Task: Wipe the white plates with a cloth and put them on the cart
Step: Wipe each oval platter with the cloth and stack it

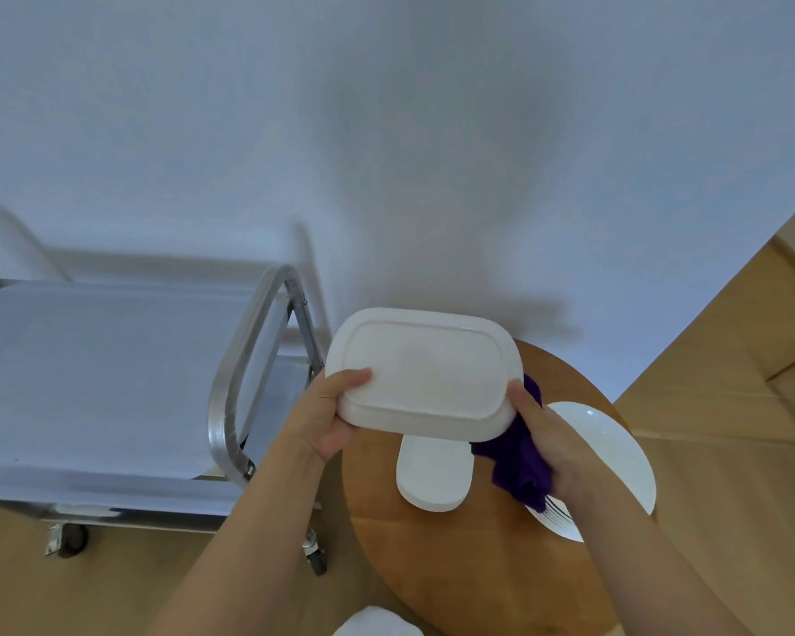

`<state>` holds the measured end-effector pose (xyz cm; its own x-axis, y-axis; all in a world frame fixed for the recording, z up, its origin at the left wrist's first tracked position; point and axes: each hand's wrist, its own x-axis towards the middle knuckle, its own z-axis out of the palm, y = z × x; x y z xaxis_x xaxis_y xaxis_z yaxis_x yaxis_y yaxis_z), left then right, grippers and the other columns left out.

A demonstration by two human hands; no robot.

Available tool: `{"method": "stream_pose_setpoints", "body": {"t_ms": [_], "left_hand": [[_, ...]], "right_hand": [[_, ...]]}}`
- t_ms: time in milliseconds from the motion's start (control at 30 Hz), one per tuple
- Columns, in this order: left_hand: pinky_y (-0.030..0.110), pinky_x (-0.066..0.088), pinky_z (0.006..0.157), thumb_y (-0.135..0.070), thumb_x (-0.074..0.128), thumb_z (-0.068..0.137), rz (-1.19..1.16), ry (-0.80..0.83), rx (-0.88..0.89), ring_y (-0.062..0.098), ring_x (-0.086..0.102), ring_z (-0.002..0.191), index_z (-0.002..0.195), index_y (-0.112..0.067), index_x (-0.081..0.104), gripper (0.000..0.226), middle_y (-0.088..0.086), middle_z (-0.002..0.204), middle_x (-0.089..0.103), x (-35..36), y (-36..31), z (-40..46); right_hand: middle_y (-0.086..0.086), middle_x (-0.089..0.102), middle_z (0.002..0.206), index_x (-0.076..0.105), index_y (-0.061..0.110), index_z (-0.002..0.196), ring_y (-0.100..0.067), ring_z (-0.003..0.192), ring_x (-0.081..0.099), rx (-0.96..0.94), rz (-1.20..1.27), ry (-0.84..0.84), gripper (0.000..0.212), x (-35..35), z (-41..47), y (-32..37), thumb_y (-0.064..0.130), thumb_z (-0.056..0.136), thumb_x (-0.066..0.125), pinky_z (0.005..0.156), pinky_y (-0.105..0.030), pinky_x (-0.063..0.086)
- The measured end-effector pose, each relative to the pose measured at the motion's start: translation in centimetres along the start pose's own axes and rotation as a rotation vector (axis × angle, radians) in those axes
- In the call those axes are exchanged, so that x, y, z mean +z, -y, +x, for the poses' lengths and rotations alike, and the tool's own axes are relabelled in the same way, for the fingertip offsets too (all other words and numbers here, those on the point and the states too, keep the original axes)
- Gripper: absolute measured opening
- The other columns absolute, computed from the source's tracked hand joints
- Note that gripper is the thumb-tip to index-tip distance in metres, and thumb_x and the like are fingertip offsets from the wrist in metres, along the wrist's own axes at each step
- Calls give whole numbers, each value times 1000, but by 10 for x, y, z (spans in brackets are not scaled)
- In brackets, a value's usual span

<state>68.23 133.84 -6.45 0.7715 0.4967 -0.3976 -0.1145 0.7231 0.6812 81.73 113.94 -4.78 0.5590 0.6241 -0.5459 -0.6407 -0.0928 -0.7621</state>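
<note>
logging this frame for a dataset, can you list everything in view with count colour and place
rectangular plate: 1, white, held up underside to camera above the table's far edge
cloth: 1, purple, bunched at the held plate's right end
oblong plate: 1, white, on the table below the held plate
round plate: 1, white, at the table's right edge
round table: 1, brown wood, lower centre
cart: 1, silver metal with wheels, left of the table
wall: 1, white, behind
floor: light wood
left hand: 1, grips the held plate's left end
right hand: 1, holds the cloth against the plate's right end
</note>
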Motion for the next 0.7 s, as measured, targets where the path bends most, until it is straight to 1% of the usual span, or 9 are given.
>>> {"method": "stream_pose_setpoints", "body": {"t_ms": [67, 133, 167, 233, 300, 367, 467, 600, 700], "left_hand": [[40, 60, 67, -3, 65, 68, 116, 6, 51, 31, 69, 94, 115, -8, 61, 47, 14, 103, 72, 3, -7, -3], [35, 59, 63, 1, 68, 70, 308, -7, 119, 26, 72, 86, 110, -9, 63, 41, 7, 93, 75, 7, -10, -5], [34, 59, 63, 3, 68, 74, 407, -17, 151, 25, 72, 84, 106, -11, 65, 36, 4, 89, 75, 10, -9, -5], [36, 58, 66, 0, 71, 77, 564, -33, 190, 22, 70, 84, 98, -19, 66, 29, -1, 84, 74, 19, -5, -5], [35, 58, 68, -7, 75, 76, 647, -14, 202, 23, 69, 84, 95, -23, 66, 26, -2, 85, 73, 29, 3, -5], [30, 57, 65, -10, 77, 75, 681, 70, 211, 25, 70, 82, 89, -25, 71, 21, 1, 84, 74, 40, 6, -8], [25, 56, 65, -16, 71, 75, 714, 217, 235, 22, 71, 80, 86, -29, 73, 17, 3, 87, 74, 51, 5, -16], [32, 57, 69, -18, 76, 64, 636, 204, 249, 25, 71, 84, 93, -24, 72, 29, 7, 92, 74, 51, 0, -22], [40, 58, 73, -14, 77, 62, 563, 174, 246, 31, 70, 88, 100, -16, 70, 39, 11, 95, 74, 55, 0, -24]], "right_hand": [[-9, 72, 85, 56, 17, 102, -27, 71, 69, -56, -123, -253, 43, -4, 7, -1, 54, 80, 60, 50, -30, 51], [-1, 66, 91, 52, 32, 95, -20, 77, 64, -270, -182, -461, 23, -5, 12, 2, 51, 85, 58, 53, -27, 46], [3, 65, 89, 51, 35, 91, -19, 78, 63, -394, -227, -493, 16, -1, 13, 7, 49, 86, 57, 54, -25, 45], [-1, 64, 81, 53, 31, 84, -25, 73, 63, -629, -362, -433, 15, 14, 15, 17, 45, 89, 55, 55, -28, 50], [-12, 60, 99, 59, 20, 97, -31, 87, 61, -804, -564, -330, 23, 36, 15, 23, 40, 89, 51, 76, -40, 52], [-9, 49, 122, 57, 11, 122, -27, 107, 53, -985, -865, -267, 39, 59, 12, 24, 31, 89, 50, 95, -33, 42], [-17, 48, 131, 55, 8, 128, -32, 117, 46, -1209, -1179, -222, 44, 82, 12, 19, 24, 88, 53, 98, -34, 38], [-13, 46, 134, 52, 11, 131, -26, 121, 42, -1181, -1039, -227, 44, 83, 18, 21, 30, 91, 50, 102, -21, 28], [-12, 46, 133, 51, 11, 132, -25, 118, 46, -1181, -927, -272, 49, 77, 23, 23, 38, 92, 42, 98, -29, 38]]}}
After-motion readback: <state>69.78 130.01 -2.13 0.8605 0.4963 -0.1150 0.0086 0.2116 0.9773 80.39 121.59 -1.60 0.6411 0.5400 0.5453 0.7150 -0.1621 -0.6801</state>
